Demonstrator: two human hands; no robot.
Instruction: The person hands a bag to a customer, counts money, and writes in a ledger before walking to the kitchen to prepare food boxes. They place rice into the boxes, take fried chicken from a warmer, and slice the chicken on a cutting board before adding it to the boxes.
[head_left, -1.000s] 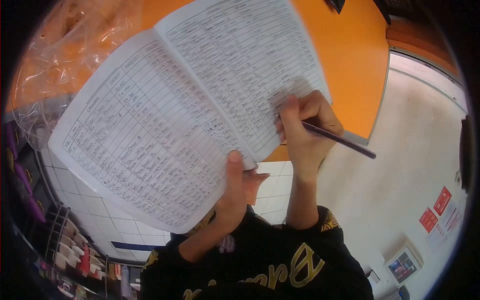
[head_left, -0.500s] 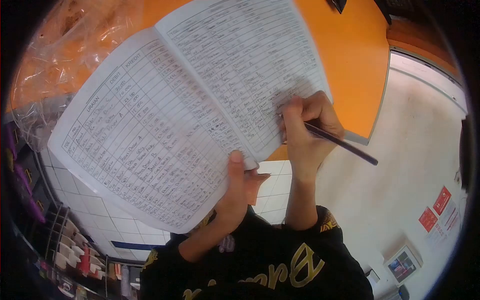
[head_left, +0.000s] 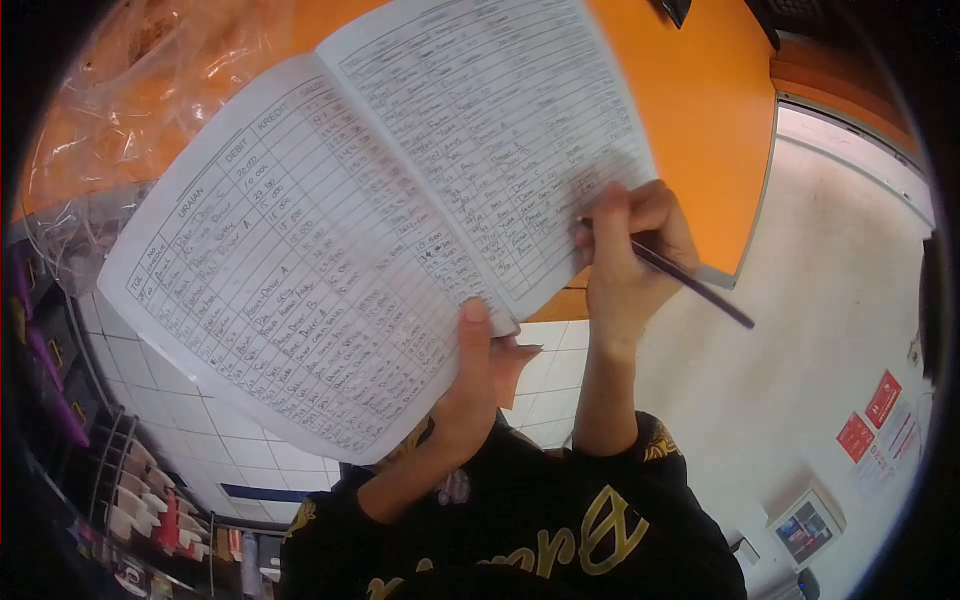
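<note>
An open ledger book with ruled pages, full of handwritten rows, spreads across the upper middle of the view. My left hand grips its lower edge near the spine, thumb on top of the page and fingers underneath. A bit of orange paper shows beside those fingers. In my right hand is a dark pen, pinched between thumb and fingers, its tip at the right-hand page near the lower right edge.
An orange table lies beyond the book, with clear plastic wrapping at the upper left. A rack of items stands at the lower left. Red signs and a framed picture are at the right.
My right hand and the pen tip have moved slightly to the right across the page. My left hand keeps its hold on the book.
</note>
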